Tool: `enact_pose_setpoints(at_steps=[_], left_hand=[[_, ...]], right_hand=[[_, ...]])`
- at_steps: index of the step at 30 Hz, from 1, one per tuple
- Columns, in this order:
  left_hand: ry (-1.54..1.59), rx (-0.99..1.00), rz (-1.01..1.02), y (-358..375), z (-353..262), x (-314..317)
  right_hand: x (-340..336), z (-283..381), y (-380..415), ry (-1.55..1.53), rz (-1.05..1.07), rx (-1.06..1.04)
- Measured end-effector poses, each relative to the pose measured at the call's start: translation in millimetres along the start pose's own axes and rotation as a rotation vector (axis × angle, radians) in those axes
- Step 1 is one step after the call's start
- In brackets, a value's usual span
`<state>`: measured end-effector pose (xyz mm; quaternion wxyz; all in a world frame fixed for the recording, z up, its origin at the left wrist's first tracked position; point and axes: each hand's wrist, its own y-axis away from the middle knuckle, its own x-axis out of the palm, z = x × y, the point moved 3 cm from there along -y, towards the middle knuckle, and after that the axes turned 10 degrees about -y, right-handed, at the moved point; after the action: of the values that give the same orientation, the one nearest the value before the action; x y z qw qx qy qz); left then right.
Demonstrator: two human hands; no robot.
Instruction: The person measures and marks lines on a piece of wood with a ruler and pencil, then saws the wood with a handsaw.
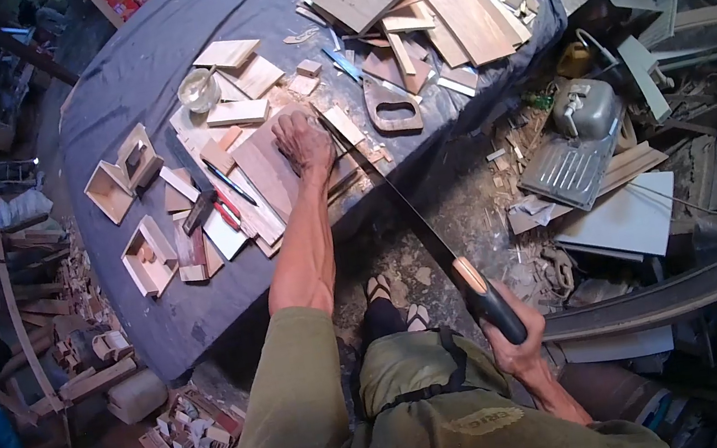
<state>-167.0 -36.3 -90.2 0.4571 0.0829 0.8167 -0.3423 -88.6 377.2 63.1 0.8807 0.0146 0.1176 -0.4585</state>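
Note:
My right hand [515, 330] is wrapped round the black handle of a handsaw [414, 217]. Its long thin blade slants up and left to the table, with the far end beside my left hand. My left hand [305, 142], fingers curled, presses a reddish-brown wooden board [260, 166] down onto other wood pieces. Whether the teeth are in the wood cannot be made out. Left of the board lie a pencil [229, 183], red-handled pliers [228, 214] and a hammer [200, 211]. A glass jar [198, 91] stands beyond them among pale offcuts.
A dark cloth covers the table [109, 104]. Small wooden boxes [148, 255] sit at its left. A second saw with a wooden handle [394, 111] lies near the right edge, below stacked boards [455, 1]. A metal sink [571, 146] and scrap wood clutter the floor.

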Motion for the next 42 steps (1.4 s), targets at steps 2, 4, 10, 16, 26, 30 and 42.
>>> enact_pose_setpoints(at_steps=[2, 4, 10, 16, 26, 30, 42], left_hand=[[-0.004, 0.016, 0.010, -0.2, -2.3, 2.8], [-0.037, 0.023, 0.018, -0.5, 6.8, 12.5], [0.031, 0.023, -0.018, -1.2, 0.6, 3.1], [0.034, 0.044, -0.022, -1.3, 1.7, 2.2], [0.037, 0.029, -0.002, -2.7, -4.2, -3.4], [0.017, 0.037, -0.020, -3.5, -2.4, 2.2], [0.044, 0.073, -0.089, -5.8, 2.7, 5.5]], right_hand=[[6.9, -1.6, -10.7, -0.017, 0.002, 0.019], [38.0, -9.9, -49.8, -0.065, 0.039, 0.053], [7.7, 3.2, -4.8, -0.042, 0.020, -0.001], [35.1, -5.5, -49.7, -0.092, 0.056, 0.152], [8.5, -0.1, -16.5, -0.044, 0.019, 0.045], [30.7, -8.0, -49.2, -0.089, 0.023, 0.115], [43.5, -15.5, -63.8, -0.077, 0.048, 0.061]])
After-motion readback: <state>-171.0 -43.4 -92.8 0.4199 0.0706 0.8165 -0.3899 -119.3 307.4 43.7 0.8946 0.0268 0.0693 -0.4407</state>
